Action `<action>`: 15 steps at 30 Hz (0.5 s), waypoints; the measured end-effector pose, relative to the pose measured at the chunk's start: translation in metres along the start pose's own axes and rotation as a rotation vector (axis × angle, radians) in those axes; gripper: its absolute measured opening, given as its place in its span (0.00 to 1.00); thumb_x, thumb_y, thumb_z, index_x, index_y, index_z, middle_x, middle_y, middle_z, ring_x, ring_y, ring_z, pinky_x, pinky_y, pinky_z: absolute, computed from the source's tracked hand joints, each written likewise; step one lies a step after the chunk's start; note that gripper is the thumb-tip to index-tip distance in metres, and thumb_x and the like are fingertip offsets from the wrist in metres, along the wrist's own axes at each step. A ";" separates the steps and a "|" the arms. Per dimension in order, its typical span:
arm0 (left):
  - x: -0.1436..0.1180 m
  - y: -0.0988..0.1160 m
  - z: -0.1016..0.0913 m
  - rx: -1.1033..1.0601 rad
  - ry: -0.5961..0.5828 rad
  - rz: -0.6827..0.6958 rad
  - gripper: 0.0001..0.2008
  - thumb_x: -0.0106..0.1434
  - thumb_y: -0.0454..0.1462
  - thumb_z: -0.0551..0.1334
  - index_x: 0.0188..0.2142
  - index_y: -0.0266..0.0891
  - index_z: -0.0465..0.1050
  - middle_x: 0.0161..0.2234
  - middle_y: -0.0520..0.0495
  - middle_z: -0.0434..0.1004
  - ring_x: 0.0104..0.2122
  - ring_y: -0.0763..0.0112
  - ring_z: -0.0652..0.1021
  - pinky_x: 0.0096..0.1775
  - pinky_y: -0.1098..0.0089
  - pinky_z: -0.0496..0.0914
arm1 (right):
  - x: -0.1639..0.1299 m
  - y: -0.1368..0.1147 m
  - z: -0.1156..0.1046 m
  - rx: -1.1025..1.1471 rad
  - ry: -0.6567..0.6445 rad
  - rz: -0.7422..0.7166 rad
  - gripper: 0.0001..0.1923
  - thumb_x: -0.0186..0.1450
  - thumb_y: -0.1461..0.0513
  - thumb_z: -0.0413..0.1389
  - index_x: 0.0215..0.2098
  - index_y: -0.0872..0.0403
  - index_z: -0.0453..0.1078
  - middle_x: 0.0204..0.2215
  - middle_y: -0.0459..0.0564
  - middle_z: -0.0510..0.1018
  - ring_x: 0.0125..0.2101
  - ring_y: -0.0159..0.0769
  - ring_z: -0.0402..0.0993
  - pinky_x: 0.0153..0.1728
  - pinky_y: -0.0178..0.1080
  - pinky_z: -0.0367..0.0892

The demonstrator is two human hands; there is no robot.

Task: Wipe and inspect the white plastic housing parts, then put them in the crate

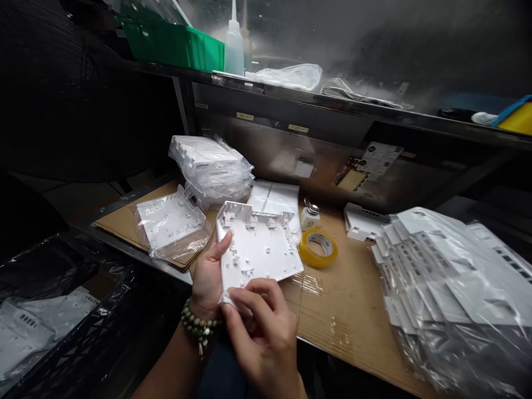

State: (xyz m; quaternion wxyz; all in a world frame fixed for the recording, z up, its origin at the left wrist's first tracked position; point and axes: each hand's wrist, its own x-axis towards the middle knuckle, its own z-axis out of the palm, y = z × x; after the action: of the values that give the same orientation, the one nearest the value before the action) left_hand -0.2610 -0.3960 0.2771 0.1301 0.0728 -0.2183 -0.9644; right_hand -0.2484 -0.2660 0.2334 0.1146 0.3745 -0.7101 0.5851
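Head view, looking down at my work: my left hand (206, 277) is clamped on the left edge of a white plastic panel (257, 249), thumb up along its side, fingers hidden underneath, a bead bracelet (197, 327) on the wrist. The panel sits tilted above the near edge of the cardboard-covered surface (353, 310), ribbed inner face toward me. My right hand (261, 332) is pinched together at the panel's lower left corner, fingertips closed on a small white scrap (228, 300) there; whether it's a cloth or a film tab, I can't tell.

Just right of the panel lies a roll of yellow tape (318, 247), and behind that a small pump bottle (310, 216). To the left, a bagged white panel (172, 224) lies flat, with a stack of bagged panels (211, 166) behind it. More flat white parts (276, 197) lie just behind the one I'm holding. Far right, a big heap of bagged white housings (453, 288) fills the surface edge. On the shelf above: a green bin (174, 44) and a squeeze bottle (234, 47). Lower left, a black crate (62, 321) lined with plastic.
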 end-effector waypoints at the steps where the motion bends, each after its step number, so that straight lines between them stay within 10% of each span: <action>1: -0.001 0.001 0.000 0.001 -0.006 0.000 0.28 0.75 0.37 0.47 0.72 0.41 0.52 0.58 0.35 0.78 0.52 0.48 0.82 0.61 0.43 0.67 | 0.000 0.001 0.002 -0.015 -0.014 -0.008 0.10 0.67 0.66 0.60 0.46 0.51 0.78 0.37 0.49 0.73 0.24 0.25 0.72 0.20 0.28 0.68; 9: 0.001 0.002 -0.012 0.006 0.033 0.045 0.26 0.75 0.38 0.46 0.71 0.42 0.56 0.58 0.36 0.79 0.56 0.49 0.79 0.63 0.43 0.66 | 0.000 -0.001 0.004 -0.059 0.016 -0.024 0.08 0.67 0.66 0.60 0.44 0.52 0.78 0.36 0.49 0.74 0.25 0.26 0.73 0.22 0.28 0.69; 15: 0.006 0.017 -0.045 0.091 -0.327 0.010 0.26 0.75 0.46 0.46 0.47 0.41 0.83 0.56 0.42 0.80 0.66 0.52 0.68 0.67 0.48 0.57 | 0.006 0.033 -0.021 -0.165 0.126 0.050 0.07 0.68 0.64 0.60 0.43 0.51 0.79 0.38 0.50 0.76 0.30 0.29 0.76 0.28 0.30 0.73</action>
State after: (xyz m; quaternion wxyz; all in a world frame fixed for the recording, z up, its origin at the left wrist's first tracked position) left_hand -0.2543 -0.4307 0.2443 0.0943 -0.0803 -0.2803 -0.9519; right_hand -0.2800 -0.2484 0.2188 0.1749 0.3084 -0.7565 0.5495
